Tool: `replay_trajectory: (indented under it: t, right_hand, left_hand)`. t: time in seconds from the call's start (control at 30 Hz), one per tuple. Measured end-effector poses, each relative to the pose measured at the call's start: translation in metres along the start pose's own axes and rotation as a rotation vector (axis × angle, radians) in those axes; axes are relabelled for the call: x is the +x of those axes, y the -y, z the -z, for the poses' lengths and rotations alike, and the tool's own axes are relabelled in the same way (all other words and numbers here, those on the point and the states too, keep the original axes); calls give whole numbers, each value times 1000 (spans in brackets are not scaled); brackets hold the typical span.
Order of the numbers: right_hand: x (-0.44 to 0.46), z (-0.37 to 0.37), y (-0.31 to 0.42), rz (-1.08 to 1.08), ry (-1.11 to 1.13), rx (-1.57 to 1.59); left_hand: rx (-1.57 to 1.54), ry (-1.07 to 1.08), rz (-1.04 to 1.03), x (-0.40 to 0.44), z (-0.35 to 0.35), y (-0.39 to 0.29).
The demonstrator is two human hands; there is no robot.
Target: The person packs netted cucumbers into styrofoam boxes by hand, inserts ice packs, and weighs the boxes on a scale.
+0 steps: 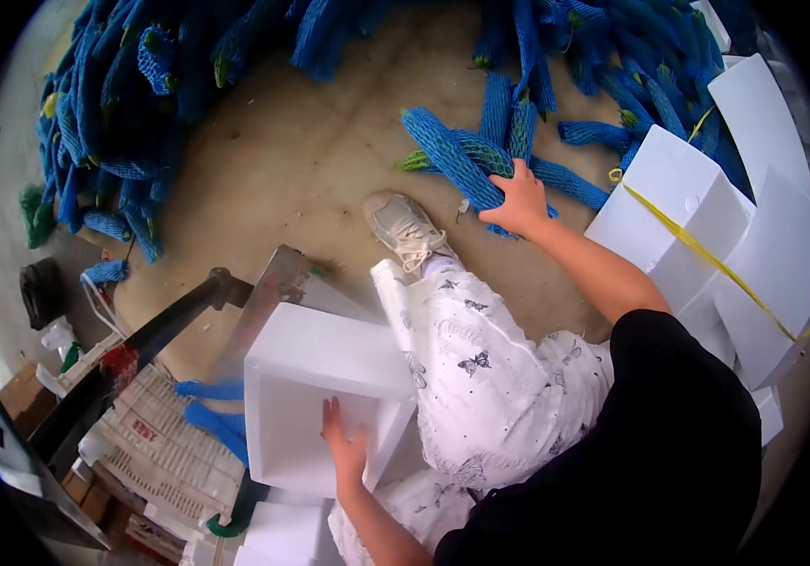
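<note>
My right hand (521, 203) grips the near end of a long green vegetable in a blue foam net sleeve (447, 151); its exact kind is hidden by the net. More sleeved vegetables (570, 181) lie around and under that hand on the brown floor. A white foam box (330, 354) is tipped on its side by my legs, its opening facing me. My left hand (344, 448) is at the opening, fingers spread, with nothing held in it; whether it touches the inner wall I cannot tell.
Heaps of blue-sleeved vegetables (113, 104) line the far side. White foam boxes (664, 189) with yellow strapping (697, 247) stand at right. A metal scale (278, 283) with a dark post is behind the tipped box, and a white plastic crate (165, 434) is at left.
</note>
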State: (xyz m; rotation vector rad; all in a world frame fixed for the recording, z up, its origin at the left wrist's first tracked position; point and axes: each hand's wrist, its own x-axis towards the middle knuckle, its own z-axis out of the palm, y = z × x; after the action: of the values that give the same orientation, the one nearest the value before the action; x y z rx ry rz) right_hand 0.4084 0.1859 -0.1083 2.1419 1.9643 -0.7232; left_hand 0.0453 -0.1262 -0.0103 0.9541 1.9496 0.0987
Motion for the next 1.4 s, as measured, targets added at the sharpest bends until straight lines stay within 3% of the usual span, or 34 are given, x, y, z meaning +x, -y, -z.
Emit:
replay_trajectory:
  t: [0.03, 0.07, 0.13, 0.17, 0.23, 0.3, 0.33, 0.4, 0.43, 0.47, 0.5, 0.6, 0.67, 0.7, 0.73, 0.8, 0.87, 0.93, 1.03, 1.07, 1.13, 1.2, 1.23, 1.27, 1.3, 1.33, 1.4]
  right_hand:
    - [-6, 6, -3, 4, -35, 54]
    - [-12, 19, 6, 22, -33, 55]
    - [-19, 58, 24, 404, -103, 173]
    - [-23, 83, 50, 609, -55, 179]
    - [-38, 128, 124, 936, 136, 198]
    - [-64, 155, 196, 1149, 469, 242]
    - [-78, 158, 225, 1249, 672, 274]
    - [-105, 143, 265, 1477, 507, 286]
    - [-111, 147, 273, 1554, 399, 343]
    - [-108, 154, 267, 1517, 358, 360]
    - [-100, 146, 250, 1482, 168, 410]
    - [-71, 120, 139, 619, 323, 599]
    - [-75, 93, 54, 329, 186, 455]
    - [-88, 73, 12, 321, 74, 397]
    - [-107, 66, -17, 176, 159, 247]
    - [-137, 37, -66, 61, 160, -58]
    - [-152, -4, -114, 26, 173, 121]
    - [-162, -7, -94, -13, 220, -120]
    - [-172, -63, -151, -116, 441, -84]
    - [-166, -65, -153, -203, 519, -150]
    - [-143, -45, -136, -241, 367, -162]
    - [-98, -21, -137, -46, 42, -218]
    - [-75, -10, -139, -55, -111, -225]
    - [-52, -2, -146, -61, -265, -236]
    - [-30, -6, -163, -79, -266, -242]
    - [-5, -16, -183, -146, -219, -295]
    - [24, -18, -196, -221, -192, -347]
  left_hand:
    - [-6, -19, 2, -8, 9, -3]
    - [28, -169, -16, -20, 21, -5]
    - [121, -535, -100, -38, 49, -38]
    - [178, -750, -171, -39, 69, -72]
    - [400, -946, -360, -37, 100, -104]
    - [572, -1015, -470, -29, 122, -143]
    - [536, -1045, -485, -16, 126, -126]
    - [236, -842, -474, -18, 141, -89]
    - [157, -902, -313, -34, 137, -73]
    - [70, -953, -168, -47, 130, -61]
    - [-213, -890, -257, -60, 127, -49]
    - [-574, -430, 426, -82, 107, 21]
    - [-555, -401, 359, -65, 83, 53]
    - [-630, -270, 370, -57, 84, 51]
    - [-657, -180, 377, -42, 74, 61]
    - [-553, -265, 249, -18, 35, 96]
    - [-411, -622, 188, 14, 12, 88]
    - [-20, -796, 284, 57, -20, 118]
    - [-125, -699, 224, 90, -29, 164]
    - [-5, -697, 257, 85, -23, 157]
    - [173, -726, 172, 73, -8, 143]
    - [608, -914, 61, 45, 10, 71]
    - [611, -900, 41, 40, 11, 53]
    - [266, -660, 161, 36, 11, 41]
    - [-71, -407, 277, 35, 9, 36]
    - [-71, -397, 263, 43, -7, 47]
    - [-523, -352, 66, 75, -49, 73]
